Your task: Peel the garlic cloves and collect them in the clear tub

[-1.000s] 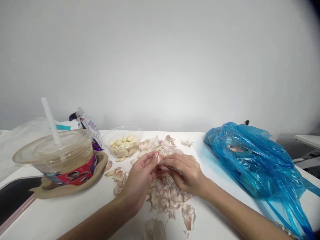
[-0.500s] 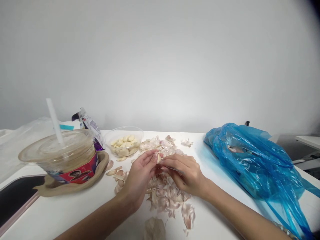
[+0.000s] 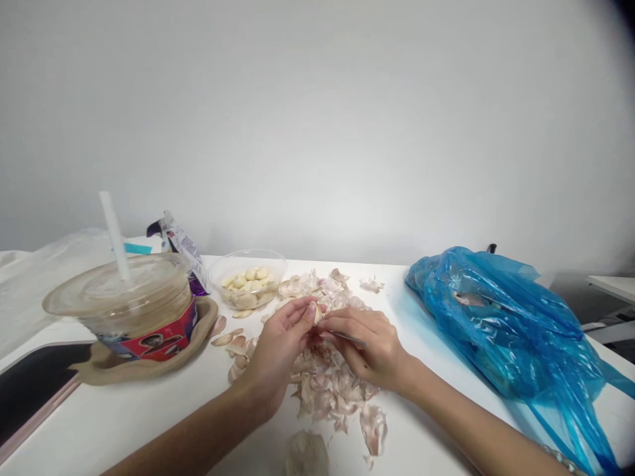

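Observation:
My left hand [image 3: 278,347] pinches a garlic clove [image 3: 316,313] between thumb and fingers, above a heap of pinkish garlic skins [image 3: 331,385] on the white table [image 3: 124,416]. My right hand [image 3: 370,344] meets it from the right, fingers curled, with a thin metal blade [image 3: 351,339] showing under them and its fingertips at the clove. A clear plastic bowl [image 3: 248,270] of peeled cloves stands just beyond the hands. Unpeeled cloves [image 3: 229,342] lie left of my left hand.
A lidded drink cup [image 3: 131,307] with a white straw sits on a tan holder at the left, a dark tablet [image 3: 30,390] beside it. A snack packet [image 3: 181,248] lies behind the cup. A crumpled blue plastic bag [image 3: 501,324] fills the right side.
The hands stay together on the clove, with only small finger shifts. The view has drifted slightly, so the cup sits a little further right.

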### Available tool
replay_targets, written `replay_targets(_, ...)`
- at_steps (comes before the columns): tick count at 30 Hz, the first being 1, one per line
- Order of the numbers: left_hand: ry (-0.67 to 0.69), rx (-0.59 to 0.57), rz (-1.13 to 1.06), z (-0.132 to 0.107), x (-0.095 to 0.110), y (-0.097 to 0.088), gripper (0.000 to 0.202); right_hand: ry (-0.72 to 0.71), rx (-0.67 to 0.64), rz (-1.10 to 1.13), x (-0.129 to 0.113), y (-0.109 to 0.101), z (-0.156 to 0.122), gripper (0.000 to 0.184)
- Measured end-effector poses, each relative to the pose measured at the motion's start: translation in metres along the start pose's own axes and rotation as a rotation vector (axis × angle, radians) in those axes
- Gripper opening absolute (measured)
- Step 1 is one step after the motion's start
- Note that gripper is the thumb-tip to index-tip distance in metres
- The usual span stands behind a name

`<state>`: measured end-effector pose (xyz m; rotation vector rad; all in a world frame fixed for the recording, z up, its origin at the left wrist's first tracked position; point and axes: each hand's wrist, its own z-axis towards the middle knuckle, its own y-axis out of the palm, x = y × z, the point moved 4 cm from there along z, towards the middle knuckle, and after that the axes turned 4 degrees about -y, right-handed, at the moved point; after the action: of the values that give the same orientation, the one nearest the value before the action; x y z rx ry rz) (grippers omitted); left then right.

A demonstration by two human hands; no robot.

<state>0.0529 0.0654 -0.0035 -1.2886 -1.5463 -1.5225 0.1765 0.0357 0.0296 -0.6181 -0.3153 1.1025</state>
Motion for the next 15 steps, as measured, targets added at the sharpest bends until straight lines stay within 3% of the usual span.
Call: replay_targets(15,-0.054,-0.029,-0.018,-0.0019,-0.0051,0.0011,0.03,-0.002,-0.048,-0.017,-0.0013,0.0006,0.0011,0.02)
